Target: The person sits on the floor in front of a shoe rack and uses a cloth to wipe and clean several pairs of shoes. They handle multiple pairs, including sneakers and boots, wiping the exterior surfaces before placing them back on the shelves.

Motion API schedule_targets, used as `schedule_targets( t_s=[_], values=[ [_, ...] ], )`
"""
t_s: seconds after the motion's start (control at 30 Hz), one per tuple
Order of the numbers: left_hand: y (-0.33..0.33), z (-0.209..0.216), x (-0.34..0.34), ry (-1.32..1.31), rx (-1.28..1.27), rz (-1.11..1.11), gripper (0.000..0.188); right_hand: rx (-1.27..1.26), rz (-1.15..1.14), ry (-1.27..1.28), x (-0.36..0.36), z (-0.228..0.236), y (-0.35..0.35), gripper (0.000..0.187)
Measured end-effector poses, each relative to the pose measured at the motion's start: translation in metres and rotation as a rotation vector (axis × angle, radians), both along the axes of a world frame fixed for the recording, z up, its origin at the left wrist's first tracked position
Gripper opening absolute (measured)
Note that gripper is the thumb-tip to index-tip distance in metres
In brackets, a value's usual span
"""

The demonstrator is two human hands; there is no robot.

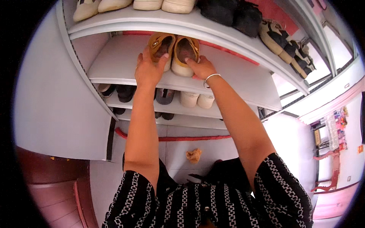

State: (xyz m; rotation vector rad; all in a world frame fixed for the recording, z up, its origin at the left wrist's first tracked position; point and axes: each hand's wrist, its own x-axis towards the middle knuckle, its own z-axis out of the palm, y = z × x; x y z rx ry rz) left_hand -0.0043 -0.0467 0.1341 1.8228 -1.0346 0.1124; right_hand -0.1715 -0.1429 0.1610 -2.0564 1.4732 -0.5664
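A pair of tan-yellow shoes with pale soles stands side by side on a grey shelf (243, 85), heels toward me. My left hand (149, 70) is closed around the outer side of the left shoe (164, 45), its thumb at the shoe's opening. On the right shoe (181, 67) my right hand (203, 68) has a similar grip, the thumb reaching inside over the heel rim. A silver bangle circles my right wrist. Some of my fingers are hidden behind the shoes' outer sides.
More shoes fill the shelf above, including black shoes (232, 17). Lower down, pale shoes (190, 99) and dark ones share a shelf. A crumpled tan cloth (194, 155) lies on the tiled floor near a red strip (182, 138). A grey side panel (64, 83) stands at left.
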Motion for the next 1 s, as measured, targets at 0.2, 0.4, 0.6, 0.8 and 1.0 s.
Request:
schedule_targets(
  t_s=[0.2, 0.4, 0.6, 0.8, 1.0],
  values=[
    [-0.013, 0.006, 0.015, 0.227, 0.143, -0.133, 0.063, 0.223, -0.063, -0.257, 0.009, -0.003, 0.005, 0.051],
    [-0.01, 0.009, -0.03, 0.226, -0.277, -0.254, 0.053, 0.156, -0.057, -0.34, -0.029, -0.01, 0.025, 0.04],
    [0.024, 0.021, -0.116, 0.375, -0.306, -0.512, 0.059, 0.005, -0.119, -0.503, -0.139, 0.001, 0.079, 0.039],
    [0.053, 0.001, -0.244, 0.513, -0.308, -0.656, 0.065, -0.015, -0.287, -0.387, -0.275, 0.013, 0.143, 0.047],
    [0.118, -0.026, -0.375, 0.397, -0.157, -0.862, 0.071, -0.179, -0.438, -0.344, -0.42, -0.025, 0.229, 0.048]
  ],
)
